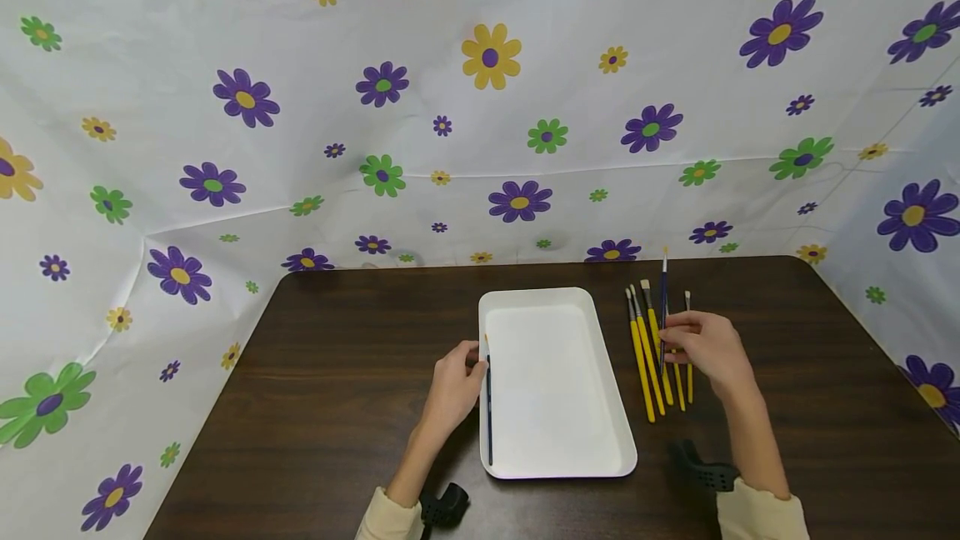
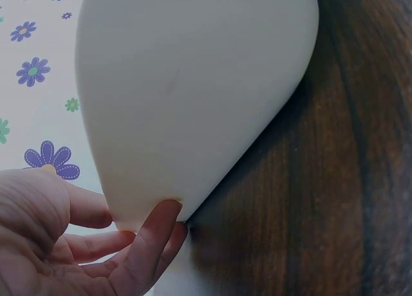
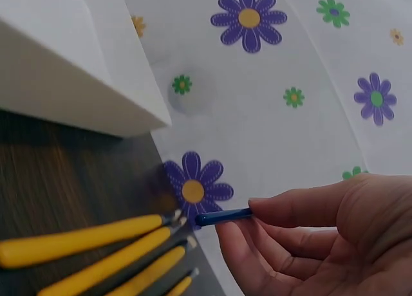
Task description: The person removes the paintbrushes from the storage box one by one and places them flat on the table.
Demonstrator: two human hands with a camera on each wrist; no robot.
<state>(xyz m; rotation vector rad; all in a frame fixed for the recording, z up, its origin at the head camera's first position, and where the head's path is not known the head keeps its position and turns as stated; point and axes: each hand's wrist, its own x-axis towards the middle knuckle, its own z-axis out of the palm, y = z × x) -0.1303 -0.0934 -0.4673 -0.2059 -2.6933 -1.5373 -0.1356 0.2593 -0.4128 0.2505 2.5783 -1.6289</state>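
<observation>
Between thumb and fingers my right hand [image 1: 708, 348] pinches a blue-handled paintbrush [image 1: 663, 282], bristles upward, above several yellow-handled paintbrushes [image 1: 642, 365] on the table. The handle end of that blue paintbrush [image 3: 222, 217] pokes out from the fingers in the right wrist view. My left hand [image 1: 454, 386] grips the left rim of a white tray [image 1: 558, 382]; in the left wrist view its fingers hold the tray's edge [image 2: 174, 116]. Inside the tray, along its left wall, lies a dark-handled paintbrush [image 1: 490, 411], its upper part close to the left thumb.
The tray and brushes are on a dark wooden table [image 1: 360, 332]. A white cloth with printed flowers [image 1: 420, 48] hangs behind the table and along its sides. Black wrist mounts [image 1: 444, 507] are strapped near both sleeves.
</observation>
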